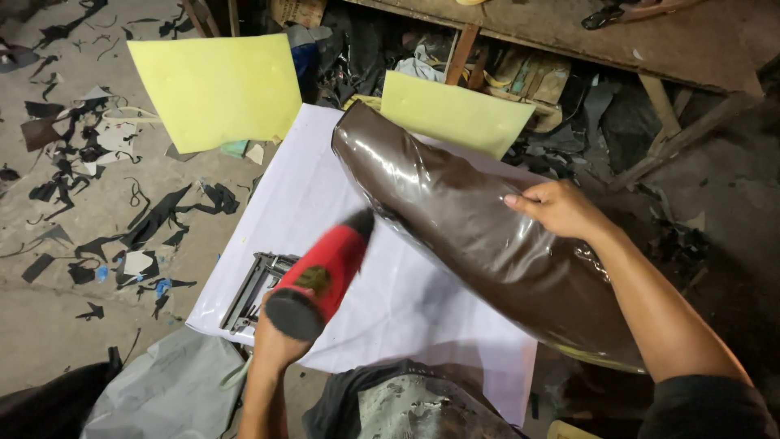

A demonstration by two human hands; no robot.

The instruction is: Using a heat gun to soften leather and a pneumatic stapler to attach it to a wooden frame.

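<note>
On top of the white sheet (406,301) that covers the desk, a big brown roll (471,236) wrapped in shiny clear plastic sits up at a slant. Its flat end points away, toward the top of the picture, and its far bigger part comes down to the right, close to the person's body.

The right hand (561,210) rests on the upper side of the brown roll. Its fingers (520,199) are bent and lie flat on the shiny plastic, pressing on it. They do not go all the way around, because the roll is much too wide for that. The roll lies under the fingers and spreads out past them on both sides.

The left hand (276,341) is closed tight around the back of a red and black heat gun (325,272). The dark tip of the gun points at the roll's left side and is very near it. You cannot tell if it touches. The gun looks blurry.

Just beside the left hand, a dark metal frame (256,289) lies on the white sheet. Two yellow sheets (219,89) lie past the desk. Black scraps (154,219) are spread all over the gray floor (49,325) on the left.
</note>
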